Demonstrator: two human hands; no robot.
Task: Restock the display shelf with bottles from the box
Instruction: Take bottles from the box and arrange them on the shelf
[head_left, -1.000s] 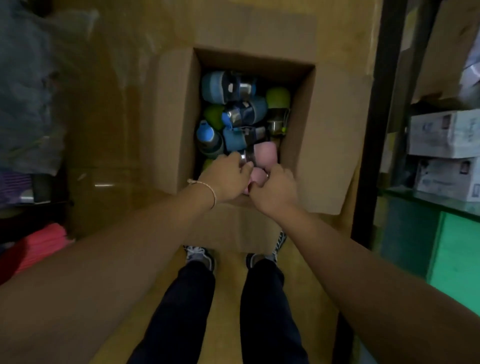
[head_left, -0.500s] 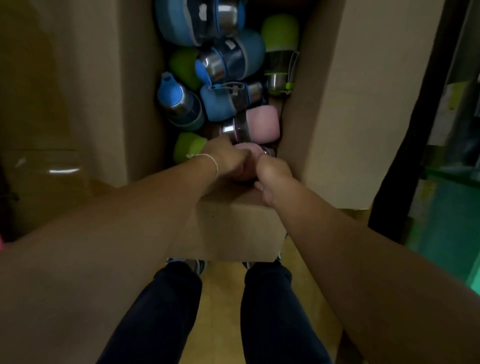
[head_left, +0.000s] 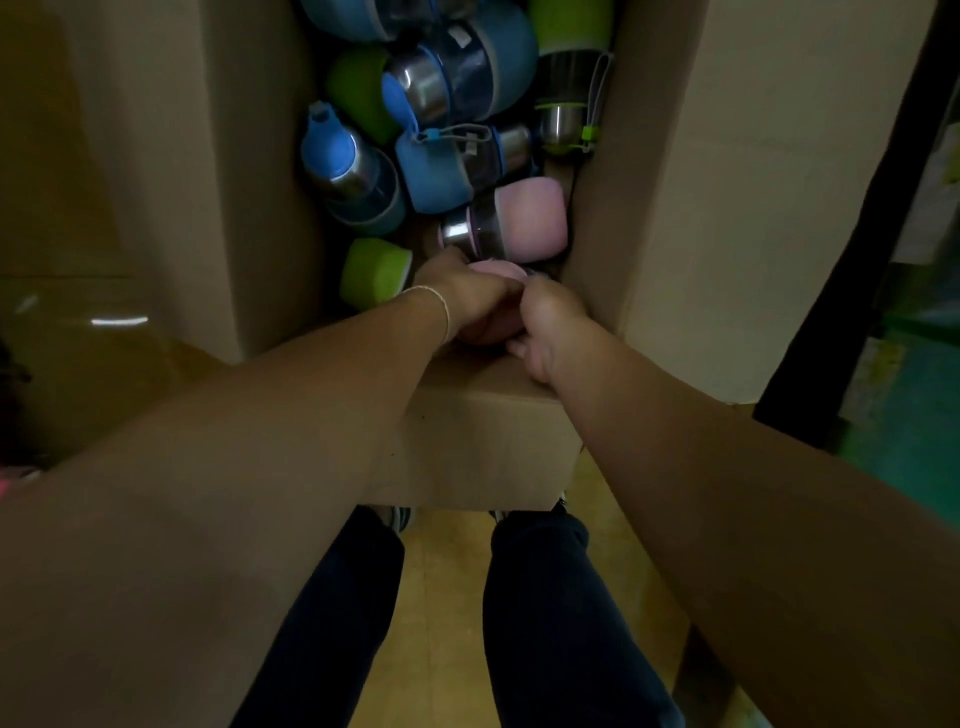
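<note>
Keep the big brown box steady, low in the middle of the frame. Lift slowly, to stop the blue and green bottles piled in the upper middle from rolling. Pull the pink bottle straight up out of the near right corner of the box, away from the wall. Both arms stretched forward and down. Left hand curled over the top, right hand curled on the side. Both grips closed on the pink bottle, close together.

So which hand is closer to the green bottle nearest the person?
Left. The left hand is just right of the green bottle, gripping a pink bottle. The right hand is farther right, on that pink bottle's other side.
</note>
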